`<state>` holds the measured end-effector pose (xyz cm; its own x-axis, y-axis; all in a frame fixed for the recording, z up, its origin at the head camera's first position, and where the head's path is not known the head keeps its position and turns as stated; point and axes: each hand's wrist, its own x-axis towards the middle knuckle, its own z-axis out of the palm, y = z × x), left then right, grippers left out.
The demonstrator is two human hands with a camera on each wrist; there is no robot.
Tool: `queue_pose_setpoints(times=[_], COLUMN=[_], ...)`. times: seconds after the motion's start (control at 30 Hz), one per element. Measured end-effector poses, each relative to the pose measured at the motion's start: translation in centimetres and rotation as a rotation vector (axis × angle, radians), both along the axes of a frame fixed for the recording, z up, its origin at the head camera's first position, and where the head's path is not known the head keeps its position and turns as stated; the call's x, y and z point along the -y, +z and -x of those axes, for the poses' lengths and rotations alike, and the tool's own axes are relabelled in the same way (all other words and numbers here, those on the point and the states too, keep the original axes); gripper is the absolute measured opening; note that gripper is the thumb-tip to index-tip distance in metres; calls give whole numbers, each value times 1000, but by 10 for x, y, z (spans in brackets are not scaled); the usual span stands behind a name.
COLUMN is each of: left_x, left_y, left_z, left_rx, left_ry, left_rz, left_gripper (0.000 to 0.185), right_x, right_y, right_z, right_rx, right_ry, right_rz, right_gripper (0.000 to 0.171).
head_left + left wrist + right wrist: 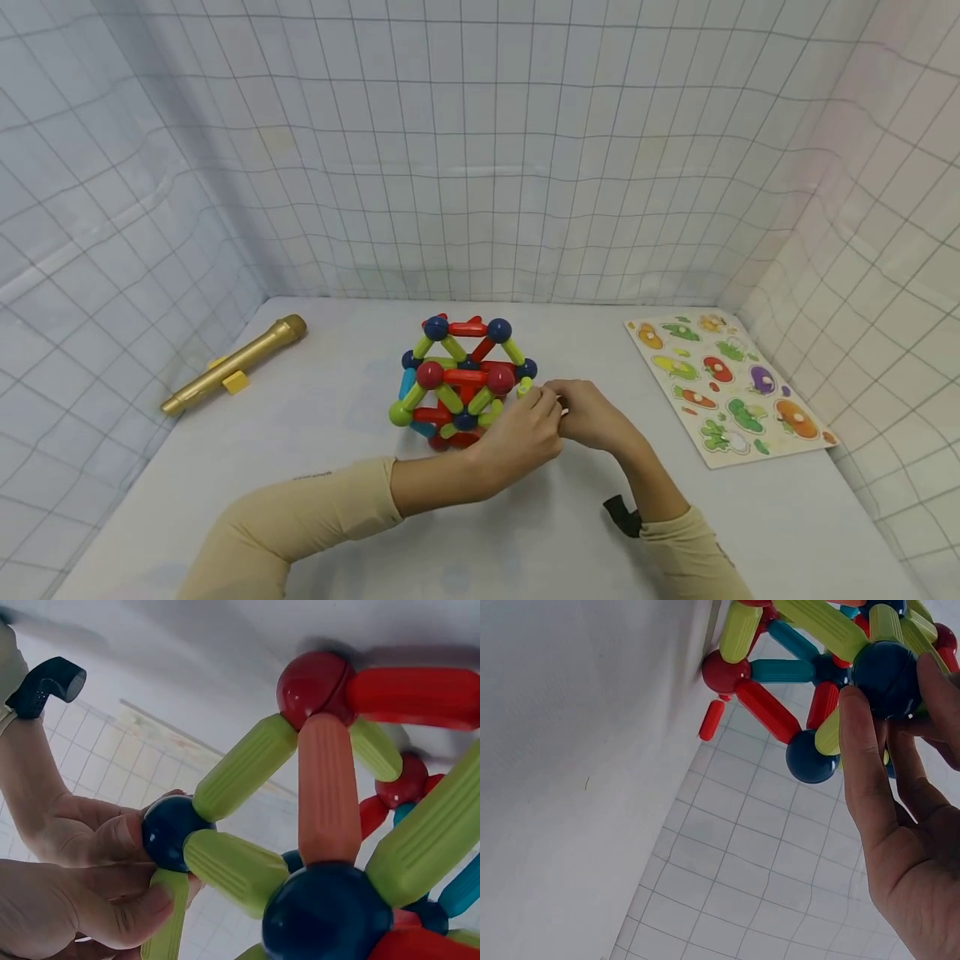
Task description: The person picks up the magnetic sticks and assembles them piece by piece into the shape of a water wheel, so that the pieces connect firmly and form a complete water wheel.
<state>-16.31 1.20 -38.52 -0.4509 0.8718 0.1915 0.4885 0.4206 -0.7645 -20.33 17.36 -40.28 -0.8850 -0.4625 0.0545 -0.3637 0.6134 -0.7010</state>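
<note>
A white table [300, 433] stands inside an enclosure of pale cloth walls [480, 167] printed with a thin dark grid, the fabric wrinkled and sagging in places.

Near the middle of the table sits a ball-and-rod structure [461, 383]: smooth glossy spheres in dark blue and red joined by ribbed, rounded plastic rods in lime green, red, orange and teal, forming a rough polyhedron of triangles. At its right lower corner both hands meet. The left hand [521, 433] reaches in from the near left, forearm in a beige sleeve lying across the table, fingers curled toward the corner. The right hand [592, 412] comes from the near right, wrist bent, a dark strap [622, 514] at the cuff.

In the left wrist view, thumbs and fingers of both hands pinch around a dark blue ball [174, 831] from which three green rods branch; one green rod [166, 919] runs down between the fingers. In the right wrist view, the right hand's fingers [866, 761] curl round a blue ball [887, 679] at a joint of green rods. So both hands are grasping the structure at that corner joint.

From the head camera the joint itself is mostly covered by the hands; the structure's far side is hidden behind its own rods.

Well apart to the left lies a gold toy telescope [232, 364], a tapering tube with a small yellow block. To the right lies a flat wooden peg puzzle [727, 385] with painted vegetable pieces.
</note>
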Motion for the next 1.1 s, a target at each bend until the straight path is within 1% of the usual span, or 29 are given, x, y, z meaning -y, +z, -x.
queue_pose_setpoints(times=[0.1, 0.23, 0.4, 0.5, 0.67, 0.77, 0.83, 0.9, 0.97, 1.03, 1.1], left_x=[1, 4, 8, 11, 13, 14, 16, 19, 23, 29, 36], left_y=[-3, -6, -11, -14, -21, -23, -23, -20, -12, -1, 14], left_z=[1, 2, 3, 4, 6, 8, 8, 8, 8, 8, 10], left_rx=[-23, -58, -84, -84, -76, -79, -73, -48, 2, 89, 195], left_ry=[8, 3, -20, -25, -43, -56, -62, -69, -79, -84, -63], left_rz=[-31, -77, -144, -184, -246, -266, -263, -261, -252, -268, -317], left_gripper=[24, 22, 19, 21, 23, 23, 24, 26, 28, 34, 39], right_x=[0, -2, -2, -1, -1, 0, 0, 0, 1, 2, 3], right_y=[2, 4, 6, 6, 3, 1, 0, 0, 0, 0, 0], right_z=[1, 2, 1, 0, -1, -2, -2, -2, -2, -2, -3], right_rx=[-4, -4, 34, 59, 71, 78, 75, 67, 64, 59, 60], right_ry=[10, 25, 27, 23, 30, 31, 36, 46, 55, 69, 79], right_rz=[0, 5, 26, 44, 62, 64, 59, 60, 69, 74, 70], right_gripper=[20, 24, 27, 27, 28, 28, 30, 33, 37, 38, 37])
